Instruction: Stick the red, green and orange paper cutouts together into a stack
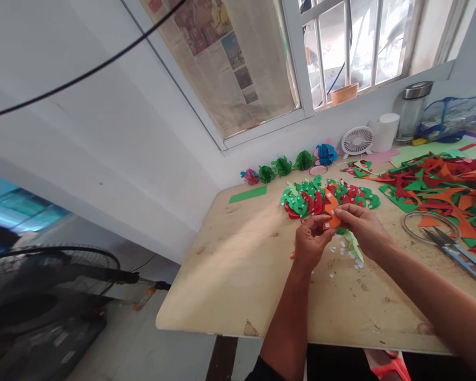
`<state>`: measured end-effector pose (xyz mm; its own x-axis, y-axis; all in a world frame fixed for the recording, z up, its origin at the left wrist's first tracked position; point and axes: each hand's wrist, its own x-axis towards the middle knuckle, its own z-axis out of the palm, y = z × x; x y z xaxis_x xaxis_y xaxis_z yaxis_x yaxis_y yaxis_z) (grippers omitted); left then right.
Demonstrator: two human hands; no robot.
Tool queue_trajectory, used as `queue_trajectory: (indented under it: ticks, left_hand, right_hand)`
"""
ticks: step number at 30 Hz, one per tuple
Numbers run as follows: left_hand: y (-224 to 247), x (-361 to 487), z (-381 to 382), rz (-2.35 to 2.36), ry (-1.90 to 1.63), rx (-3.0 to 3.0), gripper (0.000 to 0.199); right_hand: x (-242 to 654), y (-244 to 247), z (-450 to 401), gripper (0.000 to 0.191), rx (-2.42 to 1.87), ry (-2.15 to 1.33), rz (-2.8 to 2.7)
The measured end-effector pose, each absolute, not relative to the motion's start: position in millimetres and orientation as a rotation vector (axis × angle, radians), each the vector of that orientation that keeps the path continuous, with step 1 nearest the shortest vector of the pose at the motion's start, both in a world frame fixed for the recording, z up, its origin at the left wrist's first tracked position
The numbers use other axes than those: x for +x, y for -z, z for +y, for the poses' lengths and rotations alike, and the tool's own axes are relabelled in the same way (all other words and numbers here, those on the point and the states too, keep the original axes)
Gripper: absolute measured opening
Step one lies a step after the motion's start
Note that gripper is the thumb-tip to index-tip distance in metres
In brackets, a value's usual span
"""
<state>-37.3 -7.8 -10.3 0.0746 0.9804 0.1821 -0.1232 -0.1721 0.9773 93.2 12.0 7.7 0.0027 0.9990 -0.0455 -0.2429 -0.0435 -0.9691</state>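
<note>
An orange paper cutout (331, 208) with small white squares on it is held between both hands above the wooden table (238, 275). My left hand (311, 241) pinches its lower left edge. The fingers of my right hand (359, 225) close on its right side. Just behind the hands lies a pile of green and red paper cutouts (301, 198), several bearing white squares. Small white paper bits (342, 248) and a pale green cutout (353, 246) rest on the table under and beside my right hand.
Scissors (456, 251), a metal ring (408, 225) and a heap of paper scraps (448, 185) lie at the right. Along the wall stand paper flowers (282, 166), a small white fan (357, 141) and a glass bottle (413, 114). A green strip (248, 194) lies at the back left.
</note>
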Motion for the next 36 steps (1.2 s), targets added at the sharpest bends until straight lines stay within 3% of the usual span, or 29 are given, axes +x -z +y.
queue_trajectory:
  ticks: [36]
  left_hand:
    - [6.8,-36.1,-12.5,1.226,-1.456,1.517,0.026]
  right_hand:
    - [91.3,-8.8,9.0,0.033,-1.048,-1.396,-1.062]
